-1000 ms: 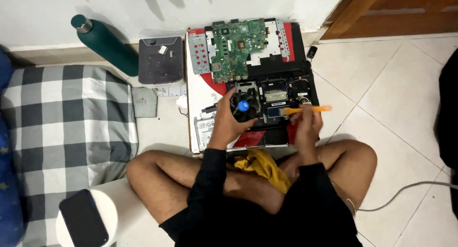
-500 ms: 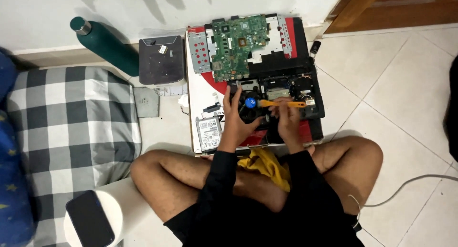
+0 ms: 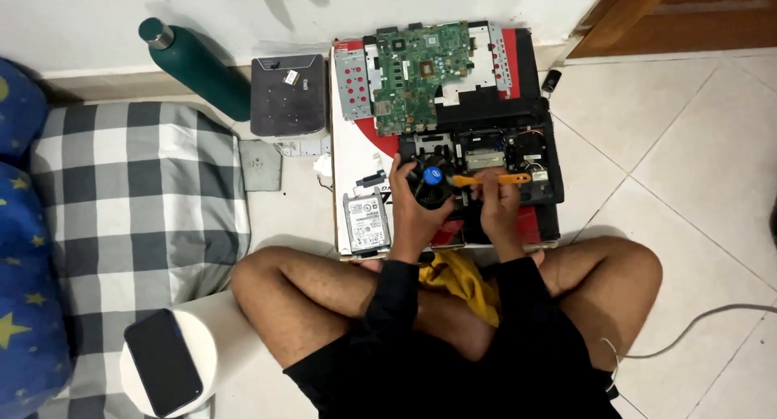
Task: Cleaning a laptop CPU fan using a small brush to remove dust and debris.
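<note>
I sit cross-legged on a tiled floor over an opened laptop base (image 3: 526, 156). My left hand (image 3: 413, 205) grips a round black cooling fan (image 3: 431, 183) with a blue centre sticker. My right hand (image 3: 498, 205) holds an orange-handled tool (image 3: 490, 179) lying level, its tip pointing left at the fan. A green circuit board (image 3: 421, 63) rests on a red-and-white surface (image 3: 352, 156) beyond the hands. A silver hard drive (image 3: 367, 222) lies just left of my left hand.
A dark green bottle (image 3: 198, 63) and a grey box (image 3: 287, 95) stand by the wall at left. A checked cushion (image 3: 129, 201), a blue starred pillow (image 3: 20, 249) and a phone (image 3: 162, 362) on a white round stool are at left. A yellow cloth (image 3: 461, 277) lies on my lap. A cable (image 3: 696, 326) trails right.
The orange tool has shifted left from beside the base to over the fan. My right hand moved up and left with it. The left hand stays on the fan.
</note>
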